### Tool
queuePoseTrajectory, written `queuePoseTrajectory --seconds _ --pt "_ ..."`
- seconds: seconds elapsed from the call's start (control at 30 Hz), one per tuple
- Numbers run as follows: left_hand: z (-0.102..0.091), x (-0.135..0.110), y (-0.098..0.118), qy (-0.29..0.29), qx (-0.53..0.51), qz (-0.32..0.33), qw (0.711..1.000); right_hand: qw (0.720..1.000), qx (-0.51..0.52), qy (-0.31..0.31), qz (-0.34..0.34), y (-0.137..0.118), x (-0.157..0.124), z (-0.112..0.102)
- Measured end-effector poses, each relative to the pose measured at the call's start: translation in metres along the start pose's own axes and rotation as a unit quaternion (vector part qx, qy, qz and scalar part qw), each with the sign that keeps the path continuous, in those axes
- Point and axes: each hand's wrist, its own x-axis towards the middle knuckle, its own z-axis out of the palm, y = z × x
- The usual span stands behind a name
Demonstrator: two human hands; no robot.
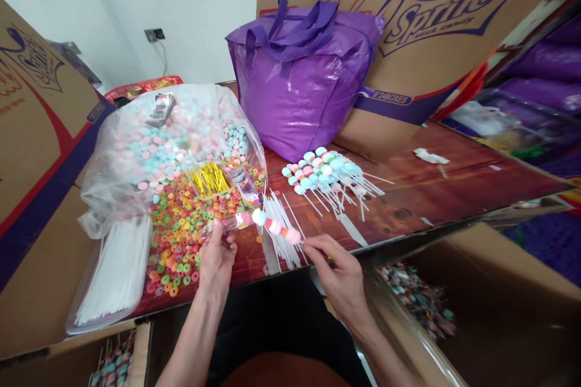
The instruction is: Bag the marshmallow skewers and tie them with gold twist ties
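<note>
My left hand [216, 257] pinches a clear printed plastic sleeve [233, 221]. In my right hand [338, 275] is the stick end of a candy skewer [276, 227], threaded with pink, white and pale blue pieces. The skewer's far end points at the sleeve's mouth; whether its tip is inside I cannot tell. Beneath it lie loose white sticks [284, 248]. Ring-shaped candies [181, 248] spread beside my left hand, with a tray of gold twist ties [210, 180] and a stack of printed sleeves [245, 186] behind.
Finished-looking candy skewers [324, 170] are piled right of centre, before a purple bag [304, 84]. A plastic bag of pastel candies [167, 145] and a tray of white sticks [113, 272] stand left. Cardboard boxes [422, 42] border the table. Below its right edge, a box holds wrapped skewers [422, 302].
</note>
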Motion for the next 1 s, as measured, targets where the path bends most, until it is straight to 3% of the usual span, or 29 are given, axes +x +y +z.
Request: queuePoseTrajectory --seconds 0.1,0.27,0.37,0.53,0.7,0.83,1.0 --pt "-0.004 0.001 0.0 -0.026 0.011 0.032 0.999 0.998 -0.051 -0.022 -0.042 -0.004 0.0 -0.007" --pt "-0.01 0.004 0.001 -0.06 0.049 0.109 0.991 0.989 -0.096 -0.095 -0.056 -0.006 0.001 -0.016" --pt "-0.01 0.002 -0.002 -0.094 0.072 0.133 0.984 0.991 -0.055 -0.119 -0.034 -0.003 -0.003 -0.01" --pt "-0.01 0.001 -0.011 -0.107 0.088 0.179 0.974 0.995 -0.018 -0.098 0.004 0.008 -0.015 0.012" --pt "-0.015 0.007 -0.015 -0.1 0.082 0.134 0.983 0.995 -0.045 -0.087 -0.033 0.013 -0.023 0.026" --pt "-0.018 0.003 -0.019 -0.136 0.109 0.084 0.981 0.989 -0.096 -0.085 -0.067 0.012 -0.027 0.032" --pt "-0.018 -0.007 -0.024 -0.169 0.117 0.052 0.977 0.986 -0.097 -0.131 -0.044 0.01 -0.028 0.034"
